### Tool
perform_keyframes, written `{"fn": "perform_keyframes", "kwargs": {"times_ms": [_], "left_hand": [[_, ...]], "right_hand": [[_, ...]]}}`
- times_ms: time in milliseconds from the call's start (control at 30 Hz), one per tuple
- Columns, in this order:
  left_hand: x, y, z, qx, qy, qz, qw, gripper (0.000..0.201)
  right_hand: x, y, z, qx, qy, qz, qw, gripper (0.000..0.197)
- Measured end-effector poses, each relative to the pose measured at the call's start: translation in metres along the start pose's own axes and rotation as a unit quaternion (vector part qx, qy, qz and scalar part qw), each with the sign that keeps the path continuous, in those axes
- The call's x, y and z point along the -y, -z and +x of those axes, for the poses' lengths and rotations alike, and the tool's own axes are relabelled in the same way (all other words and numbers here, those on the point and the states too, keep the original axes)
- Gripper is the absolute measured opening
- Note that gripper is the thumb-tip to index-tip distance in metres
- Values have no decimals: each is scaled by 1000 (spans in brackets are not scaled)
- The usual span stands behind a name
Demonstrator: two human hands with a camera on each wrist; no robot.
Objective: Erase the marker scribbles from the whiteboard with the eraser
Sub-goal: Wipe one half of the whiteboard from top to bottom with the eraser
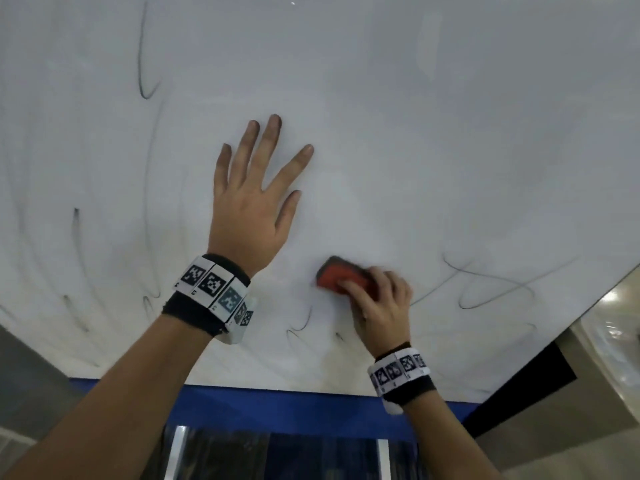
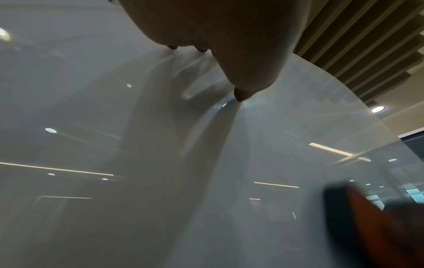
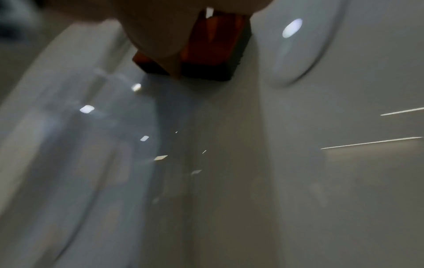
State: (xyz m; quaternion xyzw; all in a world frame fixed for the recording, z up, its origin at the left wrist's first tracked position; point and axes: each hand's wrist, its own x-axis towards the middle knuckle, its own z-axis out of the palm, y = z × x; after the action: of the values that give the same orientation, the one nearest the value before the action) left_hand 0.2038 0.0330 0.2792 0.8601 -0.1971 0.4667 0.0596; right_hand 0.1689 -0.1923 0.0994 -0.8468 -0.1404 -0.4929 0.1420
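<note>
The person's left hand (image 1: 254,202) lay flat on the whiteboard (image 1: 415,116) with all five fingers straight and spread wide, holding nothing, the forearm reaching up from the lower left. The right hand (image 1: 382,304) sat lower and to the right, its fingers curled over a red eraser (image 1: 341,277) with a dark pad, which it pressed against the board just below the left thumb. Both wrists wore black bands with white patterned marker squares. Thin dark marker scribbles (image 1: 485,282) remained to the right of the eraser, with more faint strokes on the left side and near the lower edge. Only the right wrist view showed the eraser's dark pad flat against the glossy surface, the thumb across its red body. Only the left wrist view showed the fingertips meeting their reflection, ceiling lights mirrored in the board, and a slatted ceiling beyond its edge. A blue strip (image 1: 294,407) ran along the board's lower edge.
</note>
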Motion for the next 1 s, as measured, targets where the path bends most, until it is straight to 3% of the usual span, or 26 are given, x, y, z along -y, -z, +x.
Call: {"fn": "perform_keyframes", "kwargs": {"times_ms": [67, 133, 233, 300, 367, 433, 467, 500, 567, 667, 733, 800, 867, 933, 1000], "left_hand": [[-5, -2, -1, -7, 13, -9, 1000, 51], [-15, -4, -1, -10, 39, -22, 999, 52], [-42, -2, 1, 4, 99, -54, 994, 59], [-65, 0, 6, 25, 100, -57, 993, 67], [-84, -2, 12, 37, 57, -45, 997, 68], [-89, -6, 15, 47, 24, -30, 998, 64], [-86, -8, 16, 51, 14, -25, 998, 61], [-81, -9, 15, 52, 4, -21, 998, 59], [-70, -10, 14, 49, -19, -9, 999, 57], [-71, -12, 14, 52, -14, -17, 998, 56], [-80, -14, 13, 54, 5, -26, 998, 56], [-85, -15, 12, 49, 17, -32, 998, 56], [-86, -15, 12, 44, 25, -37, 998, 56], [-88, -13, 12, 39, 38, -43, 998, 57], [-94, -10, 11, 35, 61, -60, 996, 57]], "right_hand": [[-38, 34, 21, -103, -138, 23, 985, 46], [-72, 61, 39, -208, -246, 51, 945, 49], [-69, 54, 41, -245, -313, 57, 916, 48], [-36, 28, 28, -171, -240, 50, 954, 45], [6, -2, 3, -16, -52, 15, 998, 46], [26, -17, -19, 84, 85, -8, 993, 52], [23, -15, -19, 83, 84, -13, 993, 52], [13, -8, -16, 54, 41, -7, 998, 49], [-15, 16, -4, -31, -117, 26, 992, 43], [-53, 46, 16, -197, -337, 88, 916, 47], [-46, 40, 20, -234, -379, 95, 890, 49], [-23, 24, 13, -167, -322, 97, 927, 49], [-6, 15, 0, -52, -172, 73, 981, 49], [-17, 17, -3, 13, -55, 31, 998, 49], [-42, 37, 8, -10, -77, 26, 997, 45]]}}
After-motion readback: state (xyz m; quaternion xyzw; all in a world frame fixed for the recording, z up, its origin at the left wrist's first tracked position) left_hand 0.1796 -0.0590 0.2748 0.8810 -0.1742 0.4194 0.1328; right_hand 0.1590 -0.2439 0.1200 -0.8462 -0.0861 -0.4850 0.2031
